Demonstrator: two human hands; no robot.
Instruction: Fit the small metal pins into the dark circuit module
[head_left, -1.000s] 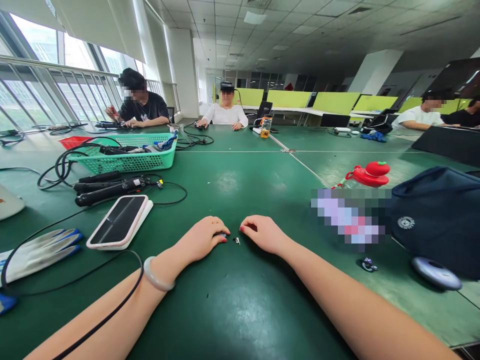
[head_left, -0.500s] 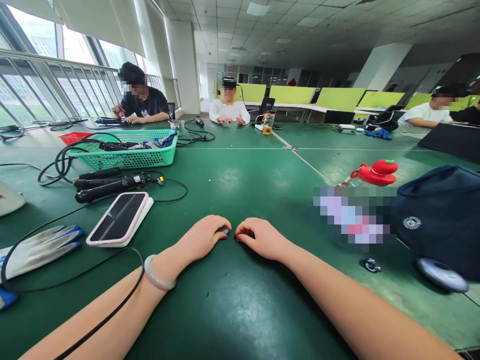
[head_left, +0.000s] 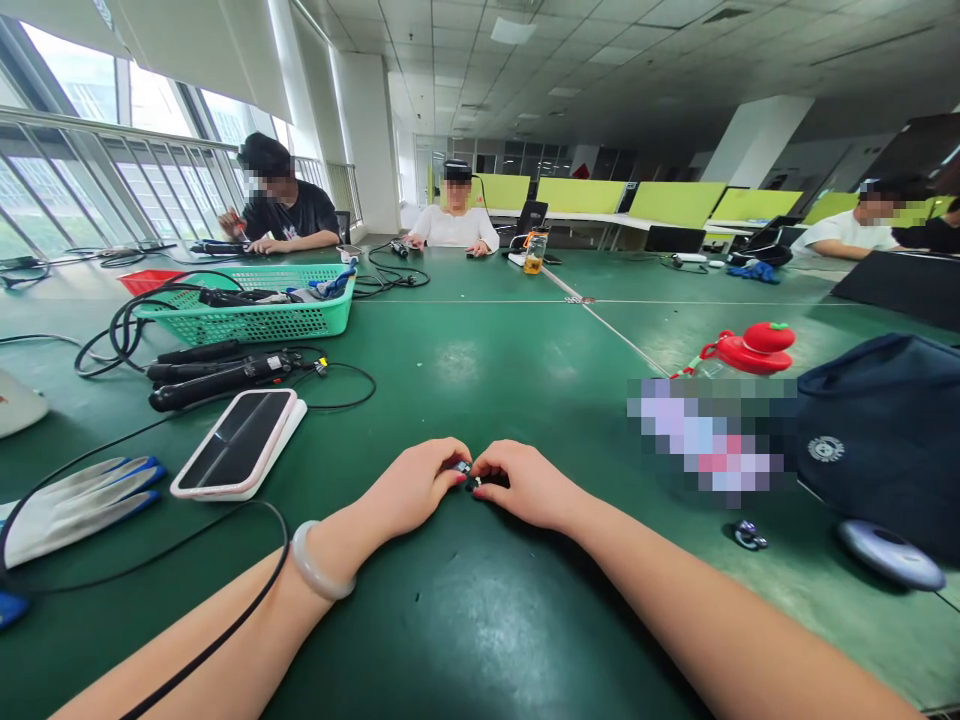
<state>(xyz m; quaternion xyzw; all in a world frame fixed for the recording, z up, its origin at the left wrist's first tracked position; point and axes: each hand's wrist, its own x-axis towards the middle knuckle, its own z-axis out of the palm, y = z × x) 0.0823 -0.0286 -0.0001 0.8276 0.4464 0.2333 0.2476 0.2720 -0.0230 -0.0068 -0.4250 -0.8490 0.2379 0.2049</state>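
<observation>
Over the middle of the green table (head_left: 465, 600), my left hand (head_left: 420, 485) pinches a small dark grey piece (head_left: 462, 467) between thumb and fingers. My right hand (head_left: 529, 485) has its thumb and forefinger closed on a small black piece (head_left: 472, 483). Fingertips of both hands almost meet, and the two pieces are touching or very close; I cannot tell whether they are joined. Both are too small and too covered by fingers to name. A pale bangle (head_left: 321, 562) circles my left wrist, and a black cable (head_left: 247, 615) crosses that forearm.
To the left are a phone (head_left: 244, 440), a work glove (head_left: 86, 500), black handheld tools (head_left: 221, 378) and a green basket (head_left: 255, 322). On the right lie a dark bag (head_left: 885, 440), a red-lidded bottle (head_left: 750, 350) and a rounded mouse-like object (head_left: 889, 553). Several people sit around the table.
My hands have come together, closing the gap between the two small pieces. Across the table, the person in white has spread their hands apart.
</observation>
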